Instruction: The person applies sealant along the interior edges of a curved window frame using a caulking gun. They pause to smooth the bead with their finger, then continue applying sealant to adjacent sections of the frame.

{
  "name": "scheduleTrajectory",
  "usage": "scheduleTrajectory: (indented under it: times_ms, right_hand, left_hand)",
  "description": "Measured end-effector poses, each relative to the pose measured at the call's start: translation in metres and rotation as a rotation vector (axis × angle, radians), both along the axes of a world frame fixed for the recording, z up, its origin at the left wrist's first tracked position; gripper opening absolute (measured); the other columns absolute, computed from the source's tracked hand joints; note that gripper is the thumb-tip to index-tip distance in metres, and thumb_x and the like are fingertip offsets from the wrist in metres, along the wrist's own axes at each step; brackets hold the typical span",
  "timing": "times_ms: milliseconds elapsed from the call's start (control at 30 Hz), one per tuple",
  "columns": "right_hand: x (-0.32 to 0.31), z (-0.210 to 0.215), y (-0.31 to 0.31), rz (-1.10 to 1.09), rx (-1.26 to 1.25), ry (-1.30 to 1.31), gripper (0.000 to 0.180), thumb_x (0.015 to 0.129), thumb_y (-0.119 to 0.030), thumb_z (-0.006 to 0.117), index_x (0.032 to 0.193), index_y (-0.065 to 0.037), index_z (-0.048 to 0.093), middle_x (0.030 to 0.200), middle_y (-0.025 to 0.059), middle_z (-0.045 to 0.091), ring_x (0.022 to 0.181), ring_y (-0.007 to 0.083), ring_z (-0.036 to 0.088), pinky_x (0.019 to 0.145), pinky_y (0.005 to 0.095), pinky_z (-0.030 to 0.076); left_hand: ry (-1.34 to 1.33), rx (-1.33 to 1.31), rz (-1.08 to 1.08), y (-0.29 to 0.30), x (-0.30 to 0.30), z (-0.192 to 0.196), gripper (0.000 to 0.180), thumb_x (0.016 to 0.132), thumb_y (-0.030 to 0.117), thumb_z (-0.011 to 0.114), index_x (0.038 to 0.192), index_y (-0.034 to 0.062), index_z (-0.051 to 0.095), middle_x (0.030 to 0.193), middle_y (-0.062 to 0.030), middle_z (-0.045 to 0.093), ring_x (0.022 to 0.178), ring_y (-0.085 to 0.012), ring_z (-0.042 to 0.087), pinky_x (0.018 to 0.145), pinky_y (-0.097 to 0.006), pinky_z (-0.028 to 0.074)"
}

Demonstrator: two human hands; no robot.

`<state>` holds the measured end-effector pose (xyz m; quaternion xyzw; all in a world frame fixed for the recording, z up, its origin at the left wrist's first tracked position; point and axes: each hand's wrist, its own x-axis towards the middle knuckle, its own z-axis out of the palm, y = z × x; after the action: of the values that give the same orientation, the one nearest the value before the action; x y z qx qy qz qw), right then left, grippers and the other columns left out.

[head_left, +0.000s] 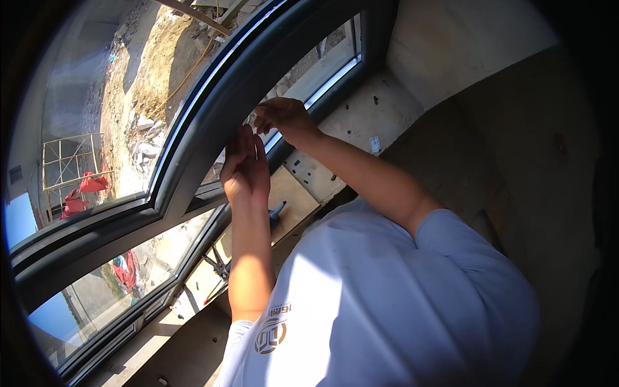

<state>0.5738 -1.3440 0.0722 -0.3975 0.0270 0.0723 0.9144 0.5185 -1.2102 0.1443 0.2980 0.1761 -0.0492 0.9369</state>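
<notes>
With my left hand curled and pressed flat against the dark grey metal window frame, and my right hand pinching something too small to tell just beside that frame's inner edge, I judged slow, even pressure was best.

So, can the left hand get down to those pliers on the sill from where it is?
Probably yes. The left hand is up on the dark window frame, and the pliers lie on the sill below, beside that forearm. Nothing visible lies between them.
</notes>
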Motion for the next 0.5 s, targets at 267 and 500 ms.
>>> scheduleTrajectory:
  times_ms: [267,500]
  right_hand:
    - [0.01,0.006,-0.009,0.086,-0.197,-0.054,0.027,0.1,-0.023,0.066,0.094,0.003,0.07,0.072,0.0101,0.072,0.062,0.0162,0.069,0.059,0.0287,0.055]
    - [0.008,0.009,-0.01,0.081,-0.279,-0.159,0.029,0.103,-0.02,0.059,0.086,0.002,0.067,0.069,0.0094,0.07,0.059,0.0151,0.066,0.059,0.0297,0.054]
  left_hand:
    - [-0.03,0.049,-0.014,-0.003,-0.001,0.01,0.057,0.069,-0.01,0.061,0.125,0.0007,0.061,0.126,-0.0097,0.066,0.125,-0.0234,0.059,0.112,-0.036,0.043]
    - [-0.041,-0.049,-0.074,0.001,0.006,0.011,0.054,0.069,-0.015,0.06,0.122,-0.0025,0.06,0.119,-0.0132,0.066,0.12,-0.0262,0.061,0.109,-0.04,0.046]
